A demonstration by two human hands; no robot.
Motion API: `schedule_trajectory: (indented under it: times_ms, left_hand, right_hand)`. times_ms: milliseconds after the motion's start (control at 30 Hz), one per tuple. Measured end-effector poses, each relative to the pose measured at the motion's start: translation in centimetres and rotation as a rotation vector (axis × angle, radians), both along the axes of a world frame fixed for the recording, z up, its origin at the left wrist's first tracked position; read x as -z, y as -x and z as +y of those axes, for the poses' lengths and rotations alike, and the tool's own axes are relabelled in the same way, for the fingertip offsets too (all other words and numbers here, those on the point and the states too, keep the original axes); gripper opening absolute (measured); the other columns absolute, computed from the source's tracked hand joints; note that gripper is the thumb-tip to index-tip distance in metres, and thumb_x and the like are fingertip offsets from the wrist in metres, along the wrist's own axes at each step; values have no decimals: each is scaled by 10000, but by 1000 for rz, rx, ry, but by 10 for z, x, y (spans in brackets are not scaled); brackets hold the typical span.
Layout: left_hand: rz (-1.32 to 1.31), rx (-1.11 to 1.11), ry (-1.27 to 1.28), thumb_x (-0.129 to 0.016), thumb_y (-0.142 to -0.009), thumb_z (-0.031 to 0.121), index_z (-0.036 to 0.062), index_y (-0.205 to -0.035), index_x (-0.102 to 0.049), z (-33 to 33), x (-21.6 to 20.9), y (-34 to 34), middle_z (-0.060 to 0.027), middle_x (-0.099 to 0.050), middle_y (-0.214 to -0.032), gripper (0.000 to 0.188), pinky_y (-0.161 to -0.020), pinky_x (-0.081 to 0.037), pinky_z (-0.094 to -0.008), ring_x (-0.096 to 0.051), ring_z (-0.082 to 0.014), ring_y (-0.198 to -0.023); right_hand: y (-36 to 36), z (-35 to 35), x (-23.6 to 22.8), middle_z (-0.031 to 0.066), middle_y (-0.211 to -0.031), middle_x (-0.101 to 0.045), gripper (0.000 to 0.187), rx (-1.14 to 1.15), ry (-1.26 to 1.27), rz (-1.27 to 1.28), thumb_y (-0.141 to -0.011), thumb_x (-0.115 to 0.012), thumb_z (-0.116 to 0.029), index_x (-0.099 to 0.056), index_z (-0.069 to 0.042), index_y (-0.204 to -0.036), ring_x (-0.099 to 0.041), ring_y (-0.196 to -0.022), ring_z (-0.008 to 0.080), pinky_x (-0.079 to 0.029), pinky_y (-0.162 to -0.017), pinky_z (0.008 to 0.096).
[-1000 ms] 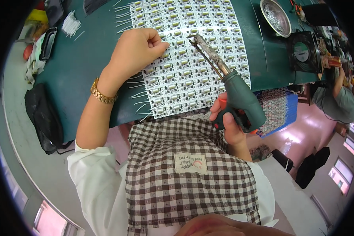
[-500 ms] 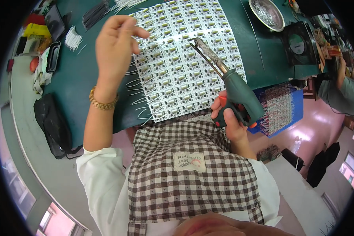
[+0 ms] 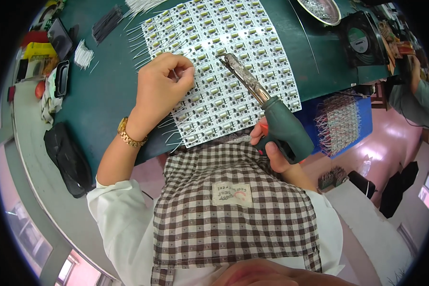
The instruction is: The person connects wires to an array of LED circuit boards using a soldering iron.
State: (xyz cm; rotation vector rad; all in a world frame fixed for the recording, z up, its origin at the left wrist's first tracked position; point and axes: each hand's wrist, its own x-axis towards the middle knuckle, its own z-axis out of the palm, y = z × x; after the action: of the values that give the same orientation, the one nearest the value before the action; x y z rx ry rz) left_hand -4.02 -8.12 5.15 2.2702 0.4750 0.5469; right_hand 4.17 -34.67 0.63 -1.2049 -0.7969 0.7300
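A large white panel of many small circuit boards (image 3: 252, 47) lies on the green table in front of me. Thin white wires (image 3: 137, 44) stick out along its left edge. Over the left part of the panel is my left hand (image 3: 162, 83), its thumb and forefinger pinched together; whatever is between them is too small or hidden to name. My right hand (image 3: 279, 159) grips the dark green handle of a soldering gun (image 3: 289, 127). The gun's stained metal barrel points up and left, its tip above the middle of the panel.
Bundles of black wires (image 3: 106, 25) and short white wires (image 3: 84, 55) lie at the far left. A metal bowl (image 3: 337, 18) and a black round-fronted device (image 3: 364, 40) stand at right. Below them, a blue bin (image 3: 364, 126) holds wired boards. Another person's arm (image 3: 416, 78) shows far right.
My left hand has come down and right over the panel, its fingers closing into a pinch. The soldering gun has shifted slightly left, its tip a little lower.
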Motion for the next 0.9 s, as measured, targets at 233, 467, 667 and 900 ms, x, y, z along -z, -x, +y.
schedule_trajectory:
  times_ms: [233,467,667,900]
  left_hand:
    - [169,-79,215,-634,-750,91,18,-754,-636,10,1,0,2,-560,-594,73,-538,-415,-195,-487,-40,-549]
    - [228,-18,166,-632,-723,99,23,-725,-626,16,4,0,-5,-547,-572,76,-534,-422,-218,-490,-63,-528]
    - [282,29,242,-612,-713,99,15,-714,-613,22,3,-4,-5,-526,-545,84,-498,-418,-228,-491,-68,-493]
    - [307,26,410,-611,-736,72,13,-716,-609,23,0,-4,20,-531,-554,63,-427,-406,-197,-494,-43,-438]
  right_hand:
    - [1,-3,-7,63,-997,-582,239,-42,58,98,-858,-541,-71,-544,-16,-1091,-591,-783,113,-490,-698,250]
    - [11,3,-12,38,-865,-631,195,17,179,131,-836,-604,-52,-584,-20,-1027,-615,-760,116,-493,-662,244]
    - [7,8,-20,34,-837,-649,166,25,273,56,-820,-626,-25,-602,-26,-985,-627,-724,113,-496,-638,241]
    - [9,11,-17,36,-832,-659,142,59,268,63,-810,-649,-50,-625,-30,-949,-634,-734,119,-500,-650,250]
